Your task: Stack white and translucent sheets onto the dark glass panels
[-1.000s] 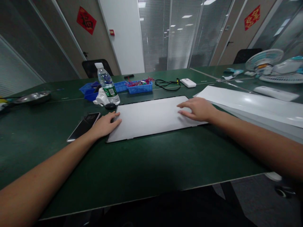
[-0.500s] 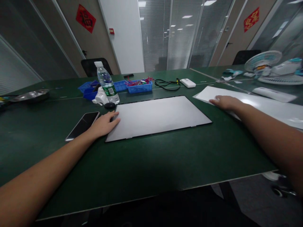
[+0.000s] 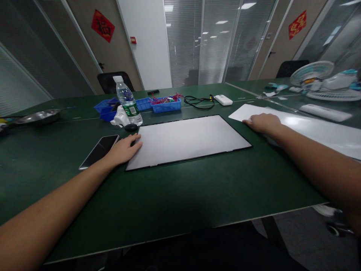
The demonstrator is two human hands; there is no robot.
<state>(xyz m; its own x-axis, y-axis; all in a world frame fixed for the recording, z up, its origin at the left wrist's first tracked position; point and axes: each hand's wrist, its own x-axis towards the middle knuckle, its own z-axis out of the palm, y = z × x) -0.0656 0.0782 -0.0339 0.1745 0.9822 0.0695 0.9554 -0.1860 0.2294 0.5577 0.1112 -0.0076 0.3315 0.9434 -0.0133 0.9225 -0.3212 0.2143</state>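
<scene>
A thin white panel with a narrow black rim (image 3: 191,139) lies flat on the green table. My left hand (image 3: 124,149) rests at its left edge, fingers stretched out and the tips on the panel. A dark phone (image 3: 102,149) lies beside that wrist. To the right, my right hand (image 3: 262,122) pinches the near edge of a glossy white sheet (image 3: 243,111) close to its left corner. At least one more white sheet (image 3: 318,130) seems to lie alongside or under it; the forearm covers part of them.
Beyond the panel stand a water bottle (image 3: 127,101), a black mouse (image 3: 131,127), blue bins (image 3: 167,107) with wires, a black cable (image 3: 199,102) and a white box (image 3: 223,99). Fan parts (image 3: 324,82) sit far right. A metal pan (image 3: 39,116) is at the left.
My right hand has shifted a little to the left with the white sheet, whose edge now shows apart from the white layer behind. My left hand stays in place on the panel.
</scene>
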